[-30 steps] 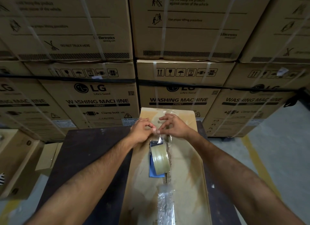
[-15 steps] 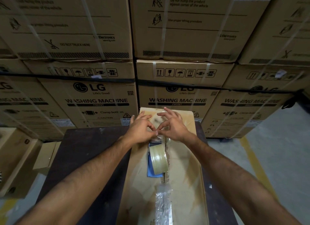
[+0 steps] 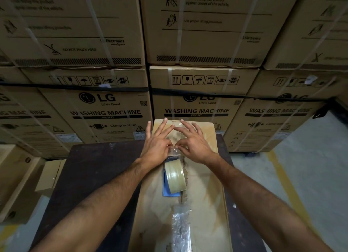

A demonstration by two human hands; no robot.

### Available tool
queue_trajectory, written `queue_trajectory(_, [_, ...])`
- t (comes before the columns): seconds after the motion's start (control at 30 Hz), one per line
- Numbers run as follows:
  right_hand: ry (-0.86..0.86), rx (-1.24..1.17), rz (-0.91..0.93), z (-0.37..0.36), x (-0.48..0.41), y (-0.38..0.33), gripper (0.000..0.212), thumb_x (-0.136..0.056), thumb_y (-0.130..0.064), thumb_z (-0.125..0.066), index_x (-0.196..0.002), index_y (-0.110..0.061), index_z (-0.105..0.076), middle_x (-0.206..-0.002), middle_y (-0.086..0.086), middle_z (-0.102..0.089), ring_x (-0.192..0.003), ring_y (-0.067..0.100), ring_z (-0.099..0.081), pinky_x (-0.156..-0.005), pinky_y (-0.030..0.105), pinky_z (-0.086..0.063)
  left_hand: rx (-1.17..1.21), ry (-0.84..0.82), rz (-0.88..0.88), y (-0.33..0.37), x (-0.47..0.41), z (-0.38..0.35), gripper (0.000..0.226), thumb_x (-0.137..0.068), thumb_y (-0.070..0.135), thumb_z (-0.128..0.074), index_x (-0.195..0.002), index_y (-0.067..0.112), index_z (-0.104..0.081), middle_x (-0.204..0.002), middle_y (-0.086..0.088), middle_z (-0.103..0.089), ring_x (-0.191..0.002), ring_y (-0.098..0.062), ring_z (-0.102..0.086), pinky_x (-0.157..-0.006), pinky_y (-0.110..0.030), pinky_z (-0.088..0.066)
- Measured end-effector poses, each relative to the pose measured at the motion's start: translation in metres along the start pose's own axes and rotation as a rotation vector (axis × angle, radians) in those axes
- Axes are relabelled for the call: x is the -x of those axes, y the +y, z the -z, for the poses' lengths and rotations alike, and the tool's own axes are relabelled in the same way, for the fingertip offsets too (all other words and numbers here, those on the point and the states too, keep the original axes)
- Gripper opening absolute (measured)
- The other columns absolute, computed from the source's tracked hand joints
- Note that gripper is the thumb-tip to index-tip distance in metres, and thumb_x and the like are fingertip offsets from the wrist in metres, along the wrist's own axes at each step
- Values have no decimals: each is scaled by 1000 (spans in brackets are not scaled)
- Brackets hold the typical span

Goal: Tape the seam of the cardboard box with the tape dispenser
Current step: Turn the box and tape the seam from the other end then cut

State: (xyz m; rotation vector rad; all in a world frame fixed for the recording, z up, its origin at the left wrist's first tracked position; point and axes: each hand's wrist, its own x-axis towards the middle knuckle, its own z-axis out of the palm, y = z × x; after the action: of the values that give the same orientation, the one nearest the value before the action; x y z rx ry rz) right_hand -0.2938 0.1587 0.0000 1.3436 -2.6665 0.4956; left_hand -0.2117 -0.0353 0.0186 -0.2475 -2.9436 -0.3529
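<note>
A long flat cardboard box [image 3: 207,191] lies lengthwise on a dark table, its middle seam running away from me. On the seam rests a blue tape dispenser [image 3: 170,190] with a roll of clear tape [image 3: 175,178]. The loose tape end reaches up toward the far part of the box. My left hand [image 3: 157,141] and my right hand [image 3: 194,142] lie side by side on the far part of the box, fingers spread flat, thumbs touching at the tape end. Crumpled clear tape [image 3: 181,227] covers the near stretch of the seam.
The dark table [image 3: 90,176] bears the box. Stacked washing-machine cartons [image 3: 113,108] form a wall right behind it. Smaller open cartons [image 3: 17,178] stand on the floor at left. At right lies grey floor with a yellow line [image 3: 286,178].
Both hands went from pinching the tape end to spreading their fingers flat and sliding slightly farther up the box. The dispenser stays on the seam.
</note>
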Motion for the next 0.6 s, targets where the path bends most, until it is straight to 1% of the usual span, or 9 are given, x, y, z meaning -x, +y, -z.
queue_trajectory(0.1, [7,25,29,-1,4,-2,19,-102,-32,-65,-97,-24,-81,-167,3,-45,-165,29,-15,-131,59,-11,44,27,-9,1,2,-5,11,-93,22,-72,-88,23,-81,-173,5,-36,-167,-20,-3,-128,-66,16])
queue_trajectory(0.27, [7,75,57,-5,6,-5,19,-100,-15,-60,-103,-18,-78,-170,11,-40,-165,33,-14,-132,59,-11,106,47,3,-1,3,-11,12,-94,15,-70,-86,18,-79,-173,1,-36,-167,-21,-5,-129,-72,5])
queue_trajectory(0.33, [-12,98,59,-7,6,-7,24,-99,-12,-55,-109,-17,-76,-171,13,-37,-165,33,-12,-132,59,-11,94,23,12,-3,3,-12,14,-94,11,-68,-93,18,-80,-175,1,-31,-167,-19,-1,-129,-70,6])
queue_trajectory(0.4, [-60,74,8,-6,8,-10,37,-99,-14,-45,-123,-16,-73,-174,13,-31,-166,32,-8,-131,62,-12,85,-15,29,-6,5,-11,24,-95,8,-64,-110,19,-79,-178,2,-21,-167,-18,6,-130,-69,8])
queue_trajectory(0.43, [-87,22,-63,-2,9,-12,46,-100,-20,-38,-135,-16,-68,-175,12,-27,-166,30,-6,-130,64,-14,90,-29,50,-8,7,-10,31,-98,8,-61,-123,19,-75,-180,2,-15,-167,-19,7,-130,-68,8])
queue_trajectory(0.5, [-104,-117,-263,11,12,-24,58,-104,-37,-29,-156,-21,-50,-178,7,-20,-166,27,-1,-130,66,-13,91,-64,126,-15,16,-10,49,-102,9,-54,-150,16,-55,-181,0,-3,-166,-21,12,-131,-65,8])
queue_trajectory(0.53, [-104,-188,-357,20,13,-33,60,-107,-49,-30,-162,-26,-41,-179,4,-16,-166,25,2,-130,66,-12,88,-84,169,-17,23,-12,59,-102,9,-54,-159,16,-42,-181,-1,4,-165,-22,16,-131,-63,9])
queue_trajectory(0.57, [-115,-243,-432,28,14,-46,69,-105,-66,-32,-166,-33,-32,-180,2,-11,-166,24,4,-130,66,-10,92,-108,209,-19,30,-13,67,-103,11,-53,-165,15,-29,-180,-2,11,-164,-22,20,-132,-61,10])
queue_trajectory(0.6, [-141,-263,-479,35,14,-61,83,-97,-83,-28,-167,-39,-23,-181,0,-6,-166,25,7,-130,67,-8,102,-135,246,-18,40,-16,72,-105,16,-51,-169,15,-19,-179,-3,16,-164,-22,23,-132,-59,11])
